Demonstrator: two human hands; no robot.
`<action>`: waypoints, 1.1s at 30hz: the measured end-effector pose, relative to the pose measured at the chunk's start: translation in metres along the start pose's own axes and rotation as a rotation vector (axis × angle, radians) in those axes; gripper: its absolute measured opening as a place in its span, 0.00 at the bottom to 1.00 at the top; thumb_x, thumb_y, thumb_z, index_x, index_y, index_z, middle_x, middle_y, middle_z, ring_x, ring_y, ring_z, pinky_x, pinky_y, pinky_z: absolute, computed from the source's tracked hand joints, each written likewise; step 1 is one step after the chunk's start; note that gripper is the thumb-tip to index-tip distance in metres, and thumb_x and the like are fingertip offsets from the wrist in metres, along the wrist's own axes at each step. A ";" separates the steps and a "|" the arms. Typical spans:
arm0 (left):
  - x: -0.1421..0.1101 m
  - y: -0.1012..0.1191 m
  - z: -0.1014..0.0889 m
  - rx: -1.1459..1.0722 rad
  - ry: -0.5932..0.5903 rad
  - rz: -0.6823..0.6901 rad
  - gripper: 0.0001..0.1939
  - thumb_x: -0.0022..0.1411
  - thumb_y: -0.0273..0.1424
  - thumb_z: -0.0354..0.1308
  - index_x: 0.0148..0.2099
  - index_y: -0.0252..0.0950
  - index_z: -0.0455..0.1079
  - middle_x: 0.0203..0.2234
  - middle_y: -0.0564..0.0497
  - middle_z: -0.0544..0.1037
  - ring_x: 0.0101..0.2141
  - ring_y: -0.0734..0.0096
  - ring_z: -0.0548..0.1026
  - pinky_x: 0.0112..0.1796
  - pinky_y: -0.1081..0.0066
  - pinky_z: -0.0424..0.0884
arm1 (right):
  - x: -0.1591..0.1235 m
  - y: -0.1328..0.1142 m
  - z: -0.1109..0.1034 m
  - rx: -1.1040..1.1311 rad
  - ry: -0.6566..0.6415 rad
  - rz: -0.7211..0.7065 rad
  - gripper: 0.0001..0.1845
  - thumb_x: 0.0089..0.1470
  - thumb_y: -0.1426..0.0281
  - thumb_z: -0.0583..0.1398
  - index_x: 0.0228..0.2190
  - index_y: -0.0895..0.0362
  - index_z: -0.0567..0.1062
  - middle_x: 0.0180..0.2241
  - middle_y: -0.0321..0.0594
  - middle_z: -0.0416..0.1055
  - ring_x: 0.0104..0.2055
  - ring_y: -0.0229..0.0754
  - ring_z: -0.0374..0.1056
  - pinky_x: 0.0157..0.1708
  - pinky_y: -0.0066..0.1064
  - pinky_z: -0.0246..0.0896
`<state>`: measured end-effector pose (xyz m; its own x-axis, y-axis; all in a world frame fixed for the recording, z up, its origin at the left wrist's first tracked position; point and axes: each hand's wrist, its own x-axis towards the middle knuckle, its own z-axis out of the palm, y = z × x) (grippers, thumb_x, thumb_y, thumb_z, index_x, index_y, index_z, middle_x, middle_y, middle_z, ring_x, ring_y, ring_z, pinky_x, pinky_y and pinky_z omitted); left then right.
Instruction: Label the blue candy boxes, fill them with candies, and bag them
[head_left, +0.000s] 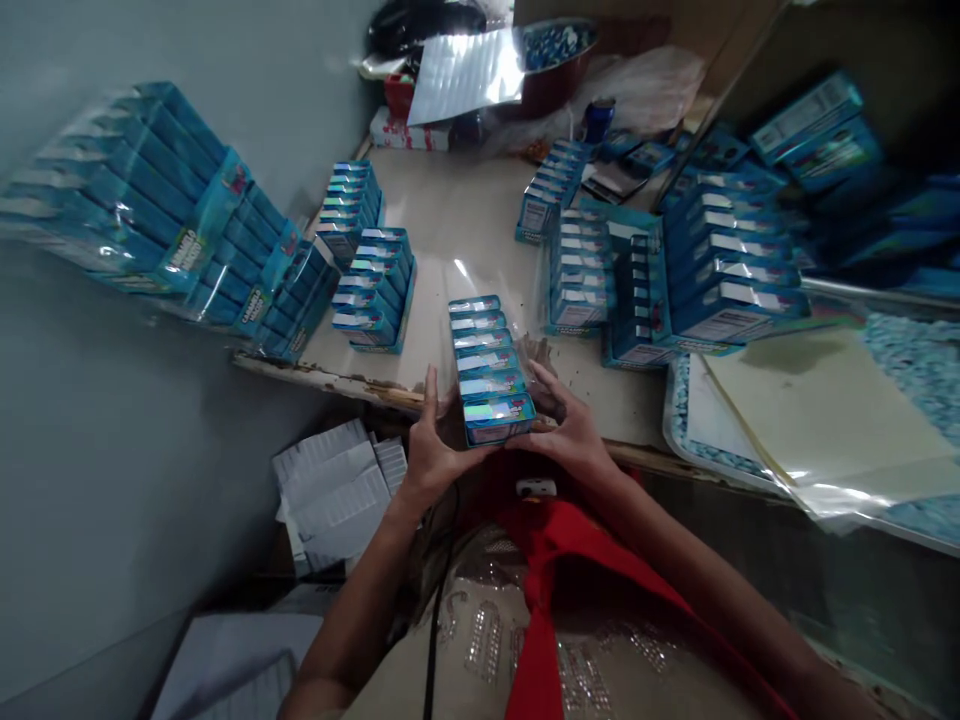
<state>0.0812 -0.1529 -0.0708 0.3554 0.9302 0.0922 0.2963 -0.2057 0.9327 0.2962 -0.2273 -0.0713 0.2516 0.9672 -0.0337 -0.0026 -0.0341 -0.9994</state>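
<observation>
A narrow row of small blue cartons (pixel 489 362) stands in a tray at the table's front edge, with clear plastic film around it. My left hand (pixel 437 455) is at its near left corner, the thumb under the front end and a finger stretched up along the left side. On the right, my right hand (pixel 574 435) grips the near corner, its thumb at the front and its fingers curled along the side by the film. Two similar carton rows stand to the left, the nearer one (pixel 375 290) close to the wall.
Stacked film-wrapped carton packs (pixel 187 215) lean along the left wall. More carton packs (pixel 727 265) crowd the right side. A tray with blue pieces (pixel 911 370) and yellowish sheets (pixel 832 410) sits at right. At the back are a bowl (pixel 559 85) and silvery sheet (pixel 469 80).
</observation>
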 end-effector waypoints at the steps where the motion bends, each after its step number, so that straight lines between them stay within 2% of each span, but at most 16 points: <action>1: -0.005 0.002 0.003 -0.041 0.024 -0.041 0.73 0.49 0.41 0.85 0.85 0.40 0.44 0.59 0.41 0.84 0.60 0.49 0.83 0.60 0.57 0.81 | -0.004 -0.001 0.002 -0.015 0.038 -0.002 0.60 0.43 0.52 0.81 0.73 0.49 0.69 0.63 0.52 0.78 0.64 0.62 0.77 0.60 0.56 0.79; 3: -0.017 0.002 0.012 -0.105 0.077 -0.129 0.66 0.55 0.45 0.82 0.84 0.42 0.47 0.59 0.42 0.85 0.59 0.49 0.84 0.60 0.54 0.81 | -0.009 0.001 0.004 -0.069 0.116 -0.019 0.46 0.48 0.51 0.79 0.65 0.51 0.77 0.55 0.49 0.84 0.57 0.60 0.82 0.57 0.54 0.82; 5: -0.026 -0.002 0.022 -0.093 0.155 -0.159 0.59 0.61 0.48 0.78 0.83 0.43 0.51 0.59 0.41 0.85 0.58 0.49 0.85 0.61 0.50 0.81 | -0.011 0.007 0.003 -0.162 0.191 -0.037 0.39 0.50 0.51 0.78 0.58 0.52 0.80 0.48 0.48 0.86 0.50 0.58 0.84 0.52 0.52 0.84; 7: -0.029 -0.008 0.025 0.013 0.252 -0.096 0.55 0.62 0.50 0.77 0.81 0.42 0.56 0.62 0.38 0.82 0.61 0.45 0.82 0.65 0.47 0.77 | -0.009 0.016 0.000 -0.275 0.240 -0.064 0.40 0.48 0.51 0.78 0.59 0.53 0.78 0.48 0.49 0.85 0.47 0.58 0.84 0.50 0.51 0.84; 9: -0.023 -0.014 0.022 0.132 0.312 -0.009 0.60 0.55 0.52 0.80 0.81 0.39 0.57 0.69 0.33 0.74 0.70 0.40 0.73 0.71 0.45 0.68 | -0.004 0.023 -0.003 -0.373 0.222 -0.127 0.49 0.46 0.53 0.79 0.65 0.54 0.74 0.59 0.56 0.80 0.56 0.62 0.81 0.55 0.54 0.82; 10: -0.018 -0.015 0.018 0.164 0.296 0.016 0.65 0.51 0.53 0.82 0.81 0.38 0.56 0.73 0.31 0.70 0.73 0.38 0.67 0.73 0.45 0.65 | -0.002 0.026 -0.003 -0.410 0.180 -0.163 0.53 0.47 0.54 0.79 0.69 0.55 0.69 0.65 0.58 0.75 0.63 0.65 0.77 0.59 0.56 0.79; 12: -0.004 -0.016 0.011 0.151 0.147 0.007 0.70 0.46 0.53 0.84 0.82 0.38 0.55 0.75 0.32 0.67 0.75 0.37 0.64 0.73 0.46 0.64 | 0.004 0.030 -0.002 -0.451 0.069 -0.202 0.58 0.52 0.57 0.75 0.76 0.55 0.59 0.72 0.59 0.67 0.69 0.65 0.72 0.63 0.56 0.76; 15: 0.009 -0.011 0.006 0.059 -0.071 -0.047 0.58 0.53 0.52 0.81 0.79 0.40 0.63 0.68 0.38 0.77 0.68 0.43 0.75 0.69 0.49 0.71 | 0.009 0.032 0.004 -0.437 0.018 -0.164 0.57 0.59 0.59 0.71 0.80 0.52 0.52 0.68 0.53 0.74 0.63 0.61 0.78 0.54 0.49 0.82; 17: 0.008 -0.007 0.010 0.044 -0.060 -0.058 0.46 0.61 0.50 0.76 0.75 0.40 0.69 0.64 0.40 0.81 0.63 0.45 0.80 0.66 0.51 0.75 | 0.009 0.032 0.007 -0.418 0.057 -0.157 0.52 0.60 0.57 0.71 0.78 0.50 0.59 0.62 0.49 0.80 0.59 0.59 0.81 0.50 0.46 0.83; 19: 0.001 -0.004 0.015 0.074 -0.007 -0.043 0.39 0.65 0.49 0.73 0.72 0.41 0.73 0.62 0.41 0.82 0.60 0.46 0.83 0.63 0.52 0.78 | 0.006 0.031 0.008 -0.437 0.090 -0.177 0.41 0.62 0.57 0.69 0.73 0.49 0.69 0.57 0.45 0.83 0.53 0.58 0.84 0.49 0.46 0.84; 21: -0.006 -0.002 0.019 0.115 0.020 -0.021 0.34 0.67 0.47 0.72 0.71 0.42 0.75 0.60 0.41 0.84 0.57 0.46 0.84 0.61 0.52 0.80 | 0.004 0.029 0.007 -0.495 0.117 -0.199 0.31 0.63 0.60 0.67 0.66 0.47 0.77 0.53 0.43 0.85 0.48 0.56 0.85 0.46 0.44 0.84; 24: -0.010 -0.002 0.017 0.155 0.023 0.011 0.31 0.69 0.45 0.70 0.70 0.42 0.76 0.59 0.41 0.85 0.57 0.46 0.85 0.60 0.53 0.81 | 0.000 0.029 0.003 -0.583 0.132 -0.242 0.26 0.63 0.63 0.67 0.62 0.46 0.80 0.50 0.41 0.86 0.47 0.56 0.86 0.42 0.41 0.84; 27: -0.010 -0.005 0.007 0.165 0.012 0.022 0.36 0.66 0.48 0.73 0.71 0.42 0.75 0.62 0.40 0.83 0.60 0.44 0.82 0.63 0.51 0.79 | -0.004 0.031 0.000 -0.616 0.136 -0.291 0.24 0.63 0.63 0.67 0.59 0.48 0.80 0.49 0.44 0.86 0.45 0.56 0.86 0.42 0.42 0.84; 30: -0.012 -0.007 -0.008 0.184 -0.001 0.020 0.54 0.54 0.56 0.79 0.77 0.43 0.68 0.68 0.37 0.77 0.67 0.39 0.76 0.68 0.46 0.73 | -0.010 0.035 -0.003 -0.610 0.182 -0.296 0.21 0.60 0.62 0.69 0.55 0.49 0.81 0.45 0.46 0.86 0.45 0.57 0.85 0.46 0.47 0.84; 31: -0.012 -0.009 -0.013 0.186 -0.019 0.036 0.63 0.47 0.60 0.81 0.79 0.43 0.64 0.72 0.36 0.72 0.70 0.36 0.71 0.70 0.44 0.69 | -0.011 0.036 -0.005 -0.600 0.194 -0.275 0.24 0.58 0.60 0.72 0.55 0.49 0.80 0.46 0.47 0.85 0.46 0.58 0.84 0.47 0.50 0.83; 33: -0.010 -0.012 -0.021 0.129 -0.049 0.077 0.77 0.38 0.68 0.78 0.83 0.44 0.55 0.78 0.34 0.60 0.77 0.33 0.58 0.74 0.43 0.60 | -0.011 0.035 -0.008 -0.546 0.215 -0.205 0.38 0.50 0.55 0.77 0.59 0.51 0.78 0.52 0.52 0.83 0.51 0.61 0.82 0.52 0.55 0.81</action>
<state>0.0560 -0.1531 -0.0759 0.4233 0.8948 0.1419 0.3768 -0.3163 0.8706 0.3011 -0.2409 -0.1056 0.3846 0.8972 0.2171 0.5471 -0.0321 -0.8365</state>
